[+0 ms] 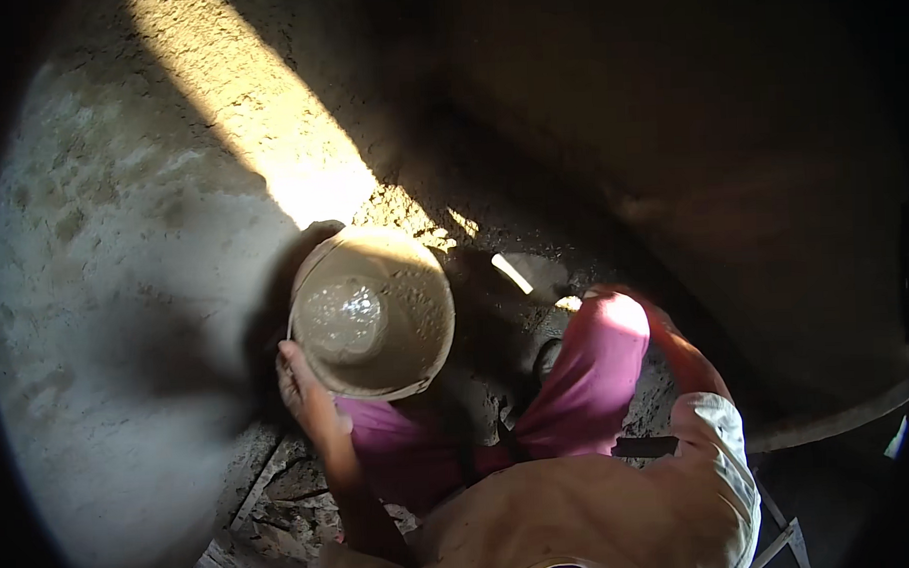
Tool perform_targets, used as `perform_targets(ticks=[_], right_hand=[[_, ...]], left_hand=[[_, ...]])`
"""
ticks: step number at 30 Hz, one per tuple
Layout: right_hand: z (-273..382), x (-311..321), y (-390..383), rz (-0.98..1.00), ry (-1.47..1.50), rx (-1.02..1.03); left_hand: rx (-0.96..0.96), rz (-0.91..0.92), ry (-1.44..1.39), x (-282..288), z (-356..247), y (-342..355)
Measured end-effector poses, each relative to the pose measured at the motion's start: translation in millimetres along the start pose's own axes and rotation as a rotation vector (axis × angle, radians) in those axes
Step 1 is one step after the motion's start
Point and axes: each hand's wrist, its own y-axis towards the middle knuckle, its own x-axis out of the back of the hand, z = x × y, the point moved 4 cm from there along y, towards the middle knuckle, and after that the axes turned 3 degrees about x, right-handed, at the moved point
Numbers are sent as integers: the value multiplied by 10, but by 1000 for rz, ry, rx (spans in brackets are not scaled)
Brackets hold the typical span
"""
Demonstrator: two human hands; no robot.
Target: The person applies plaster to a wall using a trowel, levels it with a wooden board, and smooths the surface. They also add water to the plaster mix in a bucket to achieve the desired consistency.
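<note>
A round pale bucket [411, 336] tilts or stands above my legs, with wet grey slurry [331, 318] glinting inside. My left hand [308, 389] is closed on the bucket's left side, near the rim. My right hand [654, 315] is mostly hidden behind my raised right knee [616, 333] in pink trousers, so I cannot make out its fingers or whether it holds anything.
A pale, stained curved surface [115, 296] fills the left, crossed at the top by sunlit rough grey material [238, 91]. A large dark surface with a curved lower rim [830, 421] is at the right. Debris [282, 500] and a metal frame [784, 543] show below.
</note>
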Motion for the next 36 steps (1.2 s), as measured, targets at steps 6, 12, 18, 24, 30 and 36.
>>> perform_targets(ticks=[6,12,18,24,30,36], right_hand=[[167,-924,1406,142,42,294],[544,-1193,2336,296,79,235],[83,-976,1882,286,459,73],[568,-1530,1751,907,-169,478],[1189,-2797,1520,1149,-428,614],[1432,-3295,1829,626,-237,477]], left_hand=[[-315,-262,153,850,229,-30],[252,-607,-24,992,1379,104],[54,-715,-105,1137,1762,-4],[288,-1045,-342,1509,1543,-285],[0,-1175,-178,1851,1770,-388],[54,-1190,-276,1725,1936,-598]])
